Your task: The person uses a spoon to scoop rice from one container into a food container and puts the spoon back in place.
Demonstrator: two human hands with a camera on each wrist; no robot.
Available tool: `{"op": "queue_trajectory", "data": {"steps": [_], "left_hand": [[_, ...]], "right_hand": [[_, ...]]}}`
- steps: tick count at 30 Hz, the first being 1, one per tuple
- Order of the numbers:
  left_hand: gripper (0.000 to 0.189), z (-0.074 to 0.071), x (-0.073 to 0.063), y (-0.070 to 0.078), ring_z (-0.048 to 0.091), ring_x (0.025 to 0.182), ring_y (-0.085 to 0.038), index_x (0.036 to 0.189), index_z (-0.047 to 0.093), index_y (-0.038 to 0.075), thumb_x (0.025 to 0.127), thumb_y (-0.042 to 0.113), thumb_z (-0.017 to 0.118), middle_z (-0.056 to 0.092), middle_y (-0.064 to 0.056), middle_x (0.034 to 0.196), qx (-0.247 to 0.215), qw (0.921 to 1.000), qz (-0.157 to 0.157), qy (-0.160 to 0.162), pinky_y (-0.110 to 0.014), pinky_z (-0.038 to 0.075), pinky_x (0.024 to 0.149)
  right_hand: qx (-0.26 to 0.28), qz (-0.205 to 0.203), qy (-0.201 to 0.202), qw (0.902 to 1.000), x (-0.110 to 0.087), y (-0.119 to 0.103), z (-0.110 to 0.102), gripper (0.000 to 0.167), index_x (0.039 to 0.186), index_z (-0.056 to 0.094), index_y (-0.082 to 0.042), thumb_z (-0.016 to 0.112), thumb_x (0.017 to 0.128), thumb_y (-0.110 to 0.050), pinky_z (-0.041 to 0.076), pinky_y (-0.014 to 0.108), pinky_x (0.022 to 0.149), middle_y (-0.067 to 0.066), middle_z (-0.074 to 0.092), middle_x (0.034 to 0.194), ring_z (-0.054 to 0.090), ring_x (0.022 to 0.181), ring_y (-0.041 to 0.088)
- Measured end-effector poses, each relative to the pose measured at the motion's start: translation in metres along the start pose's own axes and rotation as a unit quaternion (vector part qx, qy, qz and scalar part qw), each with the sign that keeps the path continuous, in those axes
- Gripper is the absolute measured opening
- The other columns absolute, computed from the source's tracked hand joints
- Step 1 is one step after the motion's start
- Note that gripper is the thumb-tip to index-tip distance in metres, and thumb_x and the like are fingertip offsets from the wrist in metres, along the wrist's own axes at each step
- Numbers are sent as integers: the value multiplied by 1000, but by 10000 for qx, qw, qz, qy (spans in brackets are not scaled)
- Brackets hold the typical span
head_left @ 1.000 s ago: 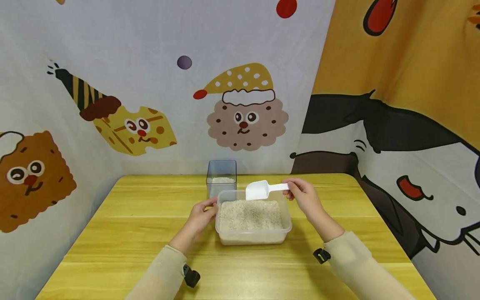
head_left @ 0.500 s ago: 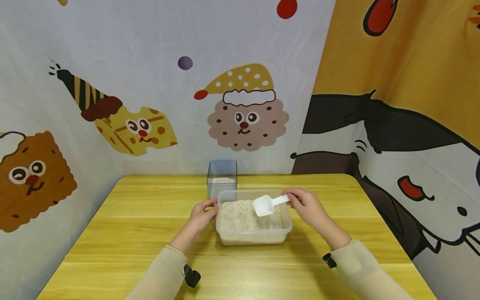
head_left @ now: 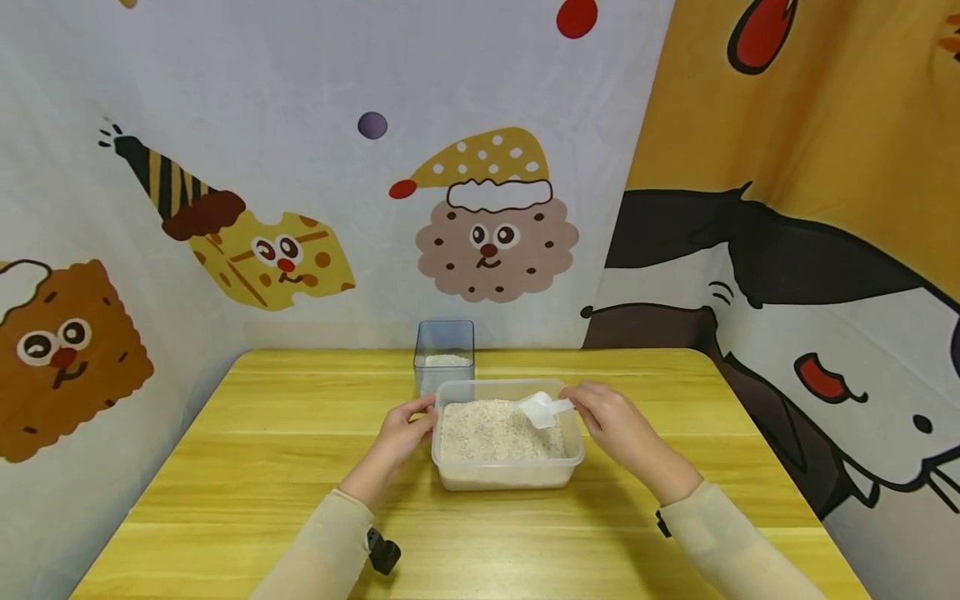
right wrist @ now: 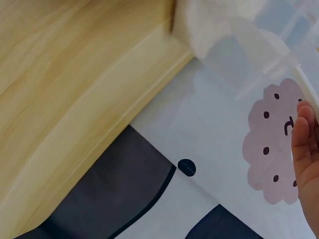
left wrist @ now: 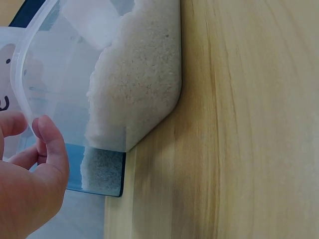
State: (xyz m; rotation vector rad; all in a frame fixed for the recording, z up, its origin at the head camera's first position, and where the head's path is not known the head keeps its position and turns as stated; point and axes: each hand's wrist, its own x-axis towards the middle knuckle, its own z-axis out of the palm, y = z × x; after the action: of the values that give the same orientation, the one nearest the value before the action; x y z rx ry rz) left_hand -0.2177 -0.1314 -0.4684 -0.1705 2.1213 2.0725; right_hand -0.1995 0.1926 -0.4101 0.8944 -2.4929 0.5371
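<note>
A clear plastic tub [head_left: 508, 477] of rice [head_left: 480, 429] stands on the table. My left hand [head_left: 401, 435] is at the tub's left side, its thumb and fingers pinching the rim in the left wrist view. My right hand [head_left: 615, 425] grips a white scoop [head_left: 538, 410] by its handle, above the right part of the rice. The scoop is tilted, and whether its tip touches the rice is hard to tell. In the right wrist view the scoop handle [right wrist: 305, 84] shows beside my fingers at the right edge.
Right behind the tub stands a translucent blue-grey container [head_left: 444, 340] with some rice in it. The wooden table [head_left: 300, 475] meets a cartoon-printed cloth [head_left: 315, 150] at the back.
My right hand has lowered the scoop from above the tub's back rim to over the rice, moving it rightward and turning its bowl. My left hand keeps its place.
</note>
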Motion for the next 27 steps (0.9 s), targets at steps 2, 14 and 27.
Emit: {"op": "queue_trajectory", "data": {"steps": [2, 14, 27], "left_hand": [[39, 0, 0, 0, 56, 94, -14, 132, 53, -2, 94, 6, 55, 52, -12, 116, 17, 10000, 7, -8, -25, 51, 78], [38, -1, 1, -1, 56, 96, -15, 131, 53, -2, 94, 6, 55, 52, -13, 116, 30, 10000, 40, -31, -25, 52, 79], [39, -1, 1, -1, 55, 91, -10, 132, 52, -4, 94, 7, 55, 52, -13, 115, 43, 9999, 69, -74, -23, 51, 76]], "right_hand": [[-36, 14, -49, 10000, -1, 1, 1, 23, 103, 68, -11, 65, 85, 3, 54, 29, 70, 2, 67, 94, 63, 84, 14], [403, 1016, -734, 9913, -5, 2, 8, 19, 105, 69, -9, 59, 91, -2, 54, 26, 71, 2, 68, 97, 64, 86, 13], [2491, 3226, -1083, 9067, -2, 7, 7, 22, 103, 66, 3, 46, 99, -6, 49, 29, 53, 10, 62, 73, 55, 63, 18]]}}
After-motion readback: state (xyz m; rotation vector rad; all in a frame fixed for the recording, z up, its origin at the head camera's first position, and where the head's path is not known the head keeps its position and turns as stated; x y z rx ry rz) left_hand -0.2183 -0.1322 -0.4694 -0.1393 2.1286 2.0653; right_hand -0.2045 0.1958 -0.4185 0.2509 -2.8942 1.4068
